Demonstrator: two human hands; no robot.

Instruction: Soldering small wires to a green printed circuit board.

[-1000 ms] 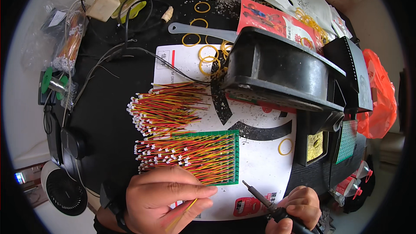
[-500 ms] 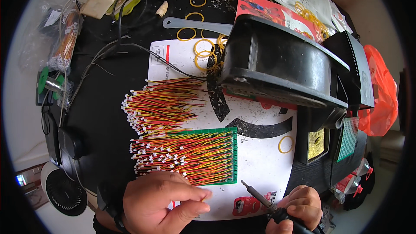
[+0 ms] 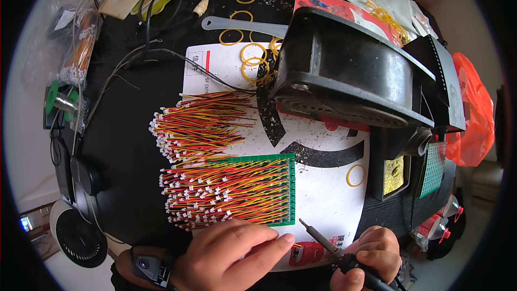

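A green circuit board (image 3: 291,188) lies on a white printed sheet (image 3: 323,199), covered by rows of red, yellow and black wire leads with white connectors (image 3: 215,191). My left hand (image 3: 231,256) rests palm down at the board's near edge, fingers closed together over a thin wire end that is mostly hidden. My right hand (image 3: 366,258) grips a soldering iron (image 3: 323,242); its tip points up-left toward the board's lower right corner.
A loose pile of the same leads (image 3: 196,124) lies above the board. A large black fan housing (image 3: 350,75) stands at the upper right, yellow rubber bands (image 3: 253,64) beside it. A solder stand with brass wool (image 3: 396,172) is at right, a small fan (image 3: 81,237) at lower left.
My left hand has flattened and slid right along the board's near edge; the yellow wire seen earlier under its fingers is now hidden. The iron tip has edged slightly closer to the board.
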